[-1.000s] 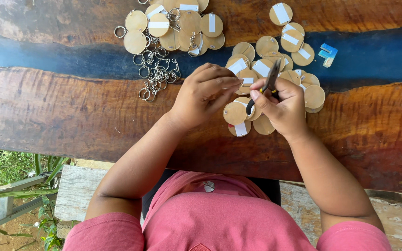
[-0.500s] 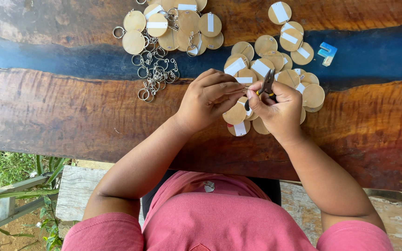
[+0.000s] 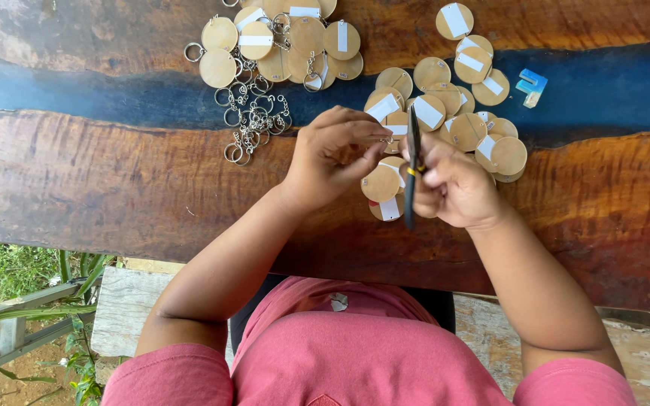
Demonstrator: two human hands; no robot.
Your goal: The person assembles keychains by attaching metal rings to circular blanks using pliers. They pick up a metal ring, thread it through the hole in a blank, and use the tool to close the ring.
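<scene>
My right hand [image 3: 457,184] grips black pliers [image 3: 413,174] with yellow on the handles, held upright with the jaws pointing away from me. My left hand [image 3: 336,154] pinches a small metal piece just left of the jaws, fingertips close to the tool. What it holds is too small to tell. Under both hands lie round wooden discs [image 3: 382,183] with white labels. A pile of metal key rings with chains [image 3: 253,120] lies to the left of my left hand.
More labelled wooden discs [image 3: 460,113] spread on the wooden table [image 3: 99,180] with its dark blue strip. Another group of discs with rings attached [image 3: 287,41] lies at the far left. A small blue and white piece [image 3: 530,84] sits at the right.
The pliers have swung from tilted to nearly upright in my right hand. Both hands have stayed together over the discs.
</scene>
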